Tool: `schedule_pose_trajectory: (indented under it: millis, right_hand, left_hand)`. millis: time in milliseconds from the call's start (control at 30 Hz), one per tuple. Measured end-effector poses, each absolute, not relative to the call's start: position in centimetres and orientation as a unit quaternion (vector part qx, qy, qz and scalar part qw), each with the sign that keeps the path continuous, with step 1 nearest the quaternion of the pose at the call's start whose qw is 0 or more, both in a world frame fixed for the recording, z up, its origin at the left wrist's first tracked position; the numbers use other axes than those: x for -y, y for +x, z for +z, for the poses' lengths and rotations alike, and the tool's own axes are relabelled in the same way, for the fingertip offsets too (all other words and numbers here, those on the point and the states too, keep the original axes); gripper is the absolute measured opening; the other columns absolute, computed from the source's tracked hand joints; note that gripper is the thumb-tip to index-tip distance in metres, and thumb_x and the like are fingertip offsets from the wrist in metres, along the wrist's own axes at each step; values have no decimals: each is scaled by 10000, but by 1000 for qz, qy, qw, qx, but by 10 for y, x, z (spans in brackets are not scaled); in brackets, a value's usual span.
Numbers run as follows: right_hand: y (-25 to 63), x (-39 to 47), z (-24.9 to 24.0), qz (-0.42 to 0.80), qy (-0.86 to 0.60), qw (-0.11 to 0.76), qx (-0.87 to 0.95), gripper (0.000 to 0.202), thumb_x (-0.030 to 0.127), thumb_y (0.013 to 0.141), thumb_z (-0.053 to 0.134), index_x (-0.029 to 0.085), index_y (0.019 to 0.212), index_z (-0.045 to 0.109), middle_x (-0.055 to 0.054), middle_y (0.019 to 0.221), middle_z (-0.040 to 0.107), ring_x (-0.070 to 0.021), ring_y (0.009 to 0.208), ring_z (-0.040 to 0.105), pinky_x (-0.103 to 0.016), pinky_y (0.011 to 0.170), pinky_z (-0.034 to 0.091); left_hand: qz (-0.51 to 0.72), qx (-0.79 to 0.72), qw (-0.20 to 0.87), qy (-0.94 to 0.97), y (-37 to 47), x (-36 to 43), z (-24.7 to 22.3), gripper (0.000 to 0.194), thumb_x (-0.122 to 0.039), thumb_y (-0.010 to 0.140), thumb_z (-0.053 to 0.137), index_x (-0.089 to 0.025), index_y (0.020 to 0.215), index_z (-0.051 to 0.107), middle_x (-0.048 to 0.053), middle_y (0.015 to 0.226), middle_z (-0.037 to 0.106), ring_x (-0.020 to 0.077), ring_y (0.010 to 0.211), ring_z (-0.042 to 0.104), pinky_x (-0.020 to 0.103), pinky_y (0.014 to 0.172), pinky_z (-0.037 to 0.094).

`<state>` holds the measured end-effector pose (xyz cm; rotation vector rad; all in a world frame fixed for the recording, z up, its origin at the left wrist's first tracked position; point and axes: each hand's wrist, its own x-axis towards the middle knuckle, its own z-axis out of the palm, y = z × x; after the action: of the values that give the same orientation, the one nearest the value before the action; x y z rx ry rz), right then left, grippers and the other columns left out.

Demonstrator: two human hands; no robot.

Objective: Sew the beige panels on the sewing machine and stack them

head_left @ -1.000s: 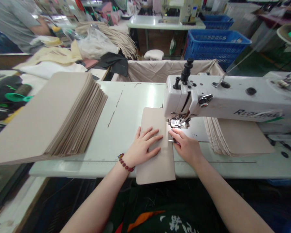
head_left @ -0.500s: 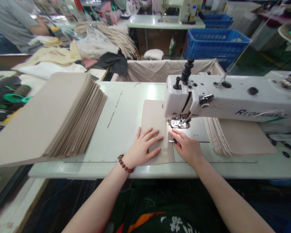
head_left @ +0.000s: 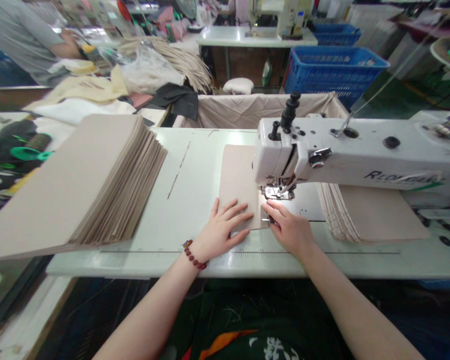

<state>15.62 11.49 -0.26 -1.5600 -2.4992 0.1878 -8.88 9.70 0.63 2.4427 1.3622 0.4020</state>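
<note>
A flat beige panel (head_left: 238, 172) lies on the sewing table, its right edge under the presser foot (head_left: 277, 192) of the sewing machine (head_left: 341, 150). My left hand (head_left: 225, 225) rests on the panel's near part, fingers spread, palm down. Beside the needle area, my right hand (head_left: 290, 227) is closed, its fingertips at the panel's right edge just before the foot. From under its fingers pokes the pointed metal tip of what look like thread snips (head_left: 265, 220); the rest is mostly hidden by the hand.
A tall stack of beige panels (head_left: 97, 165) stands on the left. More panels with stitched edges (head_left: 382, 212) lie under the machine arm at right. Behind the table are a cloth-lined bin (head_left: 228, 110) and blue crates (head_left: 333, 70). A co-worker's arm (head_left: 41, 35) shows at upper left.
The beige panel has slid away from me under the presser foot, so its near edge now lies beneath my left hand. Both hands stay in nearly the same place.
</note>
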Motion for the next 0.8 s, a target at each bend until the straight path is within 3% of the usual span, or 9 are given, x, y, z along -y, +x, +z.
schedule_pose_trajectory:
  millis: [500,800]
  right_hand:
    - [157,-116,-5,67,-527,107,840,531,230,920,469,342,1439,458,25,1484,484,-207,1049,657,-327,774,564]
    - [157,-117,-6,69,-525,120,840,512,214,913,485,325,1412,489,23,1476,493,-201,1082,643,-322,786,565]
  left_hand:
    - [99,-464,142,869,-86,-121,8,523,-452,1003,440,-329,1502,343,20,1574,328,261,1468,247,548,1202,101]
    - [103,-484,113,862,-85,-143,-3,599,-508,994,427,-321,1540,263,14,1599,269,256,1488,188,509,1216,68]
